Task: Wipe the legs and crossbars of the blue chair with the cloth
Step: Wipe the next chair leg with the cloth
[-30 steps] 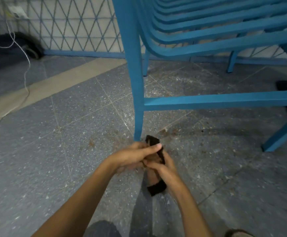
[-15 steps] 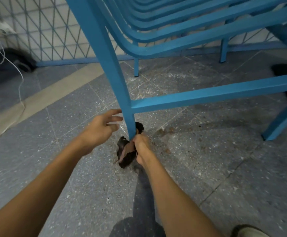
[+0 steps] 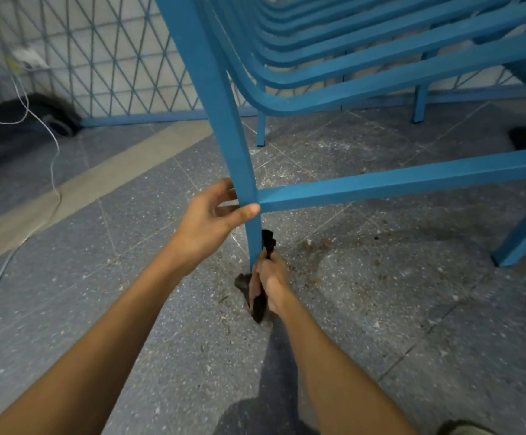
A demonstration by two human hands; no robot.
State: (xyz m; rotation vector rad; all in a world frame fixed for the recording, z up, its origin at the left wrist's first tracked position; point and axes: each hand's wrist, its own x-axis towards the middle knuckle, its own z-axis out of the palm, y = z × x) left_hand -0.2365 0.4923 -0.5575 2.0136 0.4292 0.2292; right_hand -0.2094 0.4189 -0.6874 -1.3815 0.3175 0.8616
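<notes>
The blue chair fills the upper right, seen from low down. Its near front leg (image 3: 224,127) runs down to the floor at centre, where a crossbar (image 3: 412,180) branches off to the right. My left hand (image 3: 211,218) wraps around that leg at the crossbar joint, thumb across the front. My right hand (image 3: 271,281) is lower, at the foot of the same leg, shut on a dark cloth (image 3: 257,301) pressed against the leg; one end of the cloth sticks up beside the leg, the rest bunches below my fist.
Speckled grey floor tiles with brown dirt marks lie around the leg. Other chair legs stand at the back (image 3: 260,130) and right (image 3: 522,237). A blue lattice fence (image 3: 98,67) closes the back. A white cable (image 3: 54,171) trails at left beside a dark bag (image 3: 10,127).
My left hand let go of the cloth, rose and took hold of the leg at the crossbar joint. My right hand brought the cloth against the leg's foot. The view came closer.
</notes>
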